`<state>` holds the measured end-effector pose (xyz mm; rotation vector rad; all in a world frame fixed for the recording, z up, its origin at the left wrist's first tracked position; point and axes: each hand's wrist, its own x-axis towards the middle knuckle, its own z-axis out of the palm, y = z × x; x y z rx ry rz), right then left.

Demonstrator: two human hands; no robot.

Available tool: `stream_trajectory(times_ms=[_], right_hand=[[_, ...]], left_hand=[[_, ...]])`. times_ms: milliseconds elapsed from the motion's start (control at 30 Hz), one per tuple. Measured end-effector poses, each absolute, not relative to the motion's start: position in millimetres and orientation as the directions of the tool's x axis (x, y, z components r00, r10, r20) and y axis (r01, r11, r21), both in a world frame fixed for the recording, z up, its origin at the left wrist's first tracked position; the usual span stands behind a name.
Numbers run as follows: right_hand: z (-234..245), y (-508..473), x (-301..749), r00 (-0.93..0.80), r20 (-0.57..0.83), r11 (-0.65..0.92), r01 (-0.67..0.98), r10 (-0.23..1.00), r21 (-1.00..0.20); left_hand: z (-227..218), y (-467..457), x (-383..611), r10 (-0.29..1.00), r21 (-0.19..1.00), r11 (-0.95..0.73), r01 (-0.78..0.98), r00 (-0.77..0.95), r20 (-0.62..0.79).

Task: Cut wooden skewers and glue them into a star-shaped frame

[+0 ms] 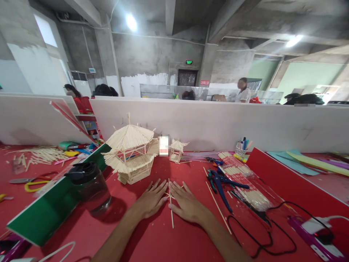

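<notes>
My left hand (151,200) lies flat on the red table (163,240) with its fingers spread. My right hand (187,204) lies flat beside it, fingers apart as well. Between the two hands lies a thin bamboo stick (171,207), touched by the fingertips of both. A few short stick pieces sit under the fingers. Just beyond my left hand stands a pavilion model (131,153) built of sticks. A much smaller stick pavilion (177,150) stands further back, near the white partition.
A dark water bottle (91,185) and a green board (51,207) stand at left. Blue pliers (219,183), a bag of sticks (245,183), another long stick (218,207) and a black cable (261,236) lie at right. Scissors (32,182) and loose sticks sit far left. People sit beyond the partition (218,123).
</notes>
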<state>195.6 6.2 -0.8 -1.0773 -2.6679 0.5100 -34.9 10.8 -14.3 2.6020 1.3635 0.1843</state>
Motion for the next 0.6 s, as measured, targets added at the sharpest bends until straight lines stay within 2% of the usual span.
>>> stream_trajectory(times_ms=[333,600], right_hand=[[-11,19,217,-0.611,0.197,0.630,0.658,0.767,-0.413],[-12,35,222,-0.398,0.450,0.590,0.661,0.799,-0.463]], left_hand=[[-18,17,-48,0.855,0.227,-0.518,0.825,0.507,0.110],[6,16,-40,0.868,0.211,-0.484,0.849,0.434,0.241]])
